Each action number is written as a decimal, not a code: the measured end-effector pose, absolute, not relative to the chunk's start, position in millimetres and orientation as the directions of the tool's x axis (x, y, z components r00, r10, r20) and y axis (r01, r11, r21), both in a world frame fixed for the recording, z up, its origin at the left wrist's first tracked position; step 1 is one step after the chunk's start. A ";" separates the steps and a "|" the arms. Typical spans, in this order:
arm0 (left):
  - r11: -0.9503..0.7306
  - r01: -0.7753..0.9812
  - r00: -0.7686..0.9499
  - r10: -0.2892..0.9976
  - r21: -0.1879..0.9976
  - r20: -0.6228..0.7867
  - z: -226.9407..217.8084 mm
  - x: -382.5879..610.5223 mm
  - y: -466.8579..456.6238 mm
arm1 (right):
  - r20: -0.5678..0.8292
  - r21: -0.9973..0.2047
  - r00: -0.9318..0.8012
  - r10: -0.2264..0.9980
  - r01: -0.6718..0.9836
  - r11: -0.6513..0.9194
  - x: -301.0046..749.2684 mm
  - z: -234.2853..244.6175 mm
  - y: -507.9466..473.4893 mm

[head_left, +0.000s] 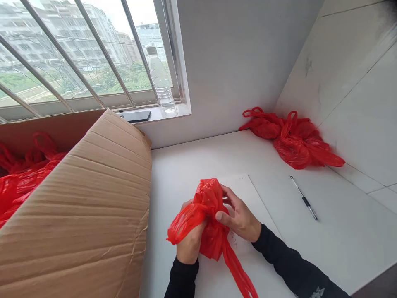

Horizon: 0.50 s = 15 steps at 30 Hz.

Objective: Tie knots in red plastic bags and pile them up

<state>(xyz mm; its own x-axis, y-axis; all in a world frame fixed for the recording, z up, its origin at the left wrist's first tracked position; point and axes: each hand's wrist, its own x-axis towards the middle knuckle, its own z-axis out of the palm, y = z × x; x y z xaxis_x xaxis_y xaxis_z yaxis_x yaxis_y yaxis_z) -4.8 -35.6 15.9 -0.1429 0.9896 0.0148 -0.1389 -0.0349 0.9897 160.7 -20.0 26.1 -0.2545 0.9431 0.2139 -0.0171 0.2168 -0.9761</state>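
A crumpled red plastic bag is bunched up between both hands just above the white counter. My left hand grips its lower part from below, fingers curled round the plastic. My right hand clasps the bag from the right, thumb pressed against its middle. The bag's handles trail down toward me past my wrists. Under the hands lies a white sheet of paper with small writing on it.
A large open cardboard box holding more red bags fills the left. A pile of red bags sits in the far right corner. A pen lies on the counter. A water bottle and a phone rest on the windowsill.
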 end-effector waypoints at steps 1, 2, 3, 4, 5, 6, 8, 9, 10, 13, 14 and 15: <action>-0.047 -0.116 -0.138 0.990 0.992 0.031 20.7 -2.7 -37.8 | 0.210 -0.977 -0.259 0.943 -0.016 0.213 159.5 27.3 -20.8; -0.056 -0.111 -0.116 0.992 0.992 0.043 25.2 -0.8 -39.8 | 0.202 -0.979 -0.251 0.947 -0.018 0.204 158.7 27.9 -21.2; -0.062 -0.117 -0.084 0.995 0.991 0.053 29.0 0.8 -41.6 | 0.191 -0.981 -0.236 0.953 -0.023 0.191 158.3 27.8 -21.1; -0.067 -0.128 -0.049 0.997 0.989 0.061 31.9 1.9 -42.9 | 0.177 -0.984 -0.219 0.960 -0.030 0.174 158.4 27.1 -20.6; -0.066 -0.148 -0.011 0.998 0.987 0.065 33.8 2.5 -43.9 | 0.164 -0.986 -0.200 0.966 -0.037 0.160 159.0 25.8 -19.7; -0.058 -0.180 0.022 0.998 0.982 0.063 34.8 2.7 -44.4 | 0.155 -0.988 -0.183 0.971 -0.046 0.149 160.0 24.1 -18.7; -0.032 -0.257 0.038 0.998 0.966 0.043 34.6 2.2 -44.3 | 0.134 -0.990 -0.159 0.978 -0.065 0.125 162.1 20.0 -16.6; -0.019 -0.288 0.024 0.999 0.957 0.027 33.8 1.9 -43.8 | 0.121 -0.991 -0.145 0.982 -0.069 0.112 162.9 18.1 -15.7; -0.011 -0.308 0.003 1.000 0.951 0.012 32.8 1.7 -43.2 | 0.106 -0.993 -0.132 0.986 -0.069 0.097 163.4 16.5 -15.1; -0.004 -0.291 -0.032 0.999 0.957 -0.006 28.9 1.8 -41.1 | 0.068 -0.997 -0.093 0.993 -0.034 0.065 162.7 14.9 -15.1; 0.013 -0.280 -0.019 1.000 0.960 -0.019 27.1 1.8 -40.4 | 0.063 -0.998 -0.079 0.995 -0.022 0.061 162.1 15.5 -15.6; 0.036 -0.272 -0.004 0.999 0.961 -0.039 24.9 1.5 -39.7 | 0.059 -0.998 -0.076 0.995 -0.020 0.058 161.5 16.6 -16.1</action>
<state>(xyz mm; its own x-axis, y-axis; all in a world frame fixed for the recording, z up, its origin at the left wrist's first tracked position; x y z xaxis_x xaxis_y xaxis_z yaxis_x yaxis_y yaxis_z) 1.5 -39.7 24.9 -0.0041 0.9992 -0.0385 -0.2725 0.0360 0.9615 161.5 -16.1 16.6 -0.0756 0.9954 0.0594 -0.0197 0.0580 -0.9981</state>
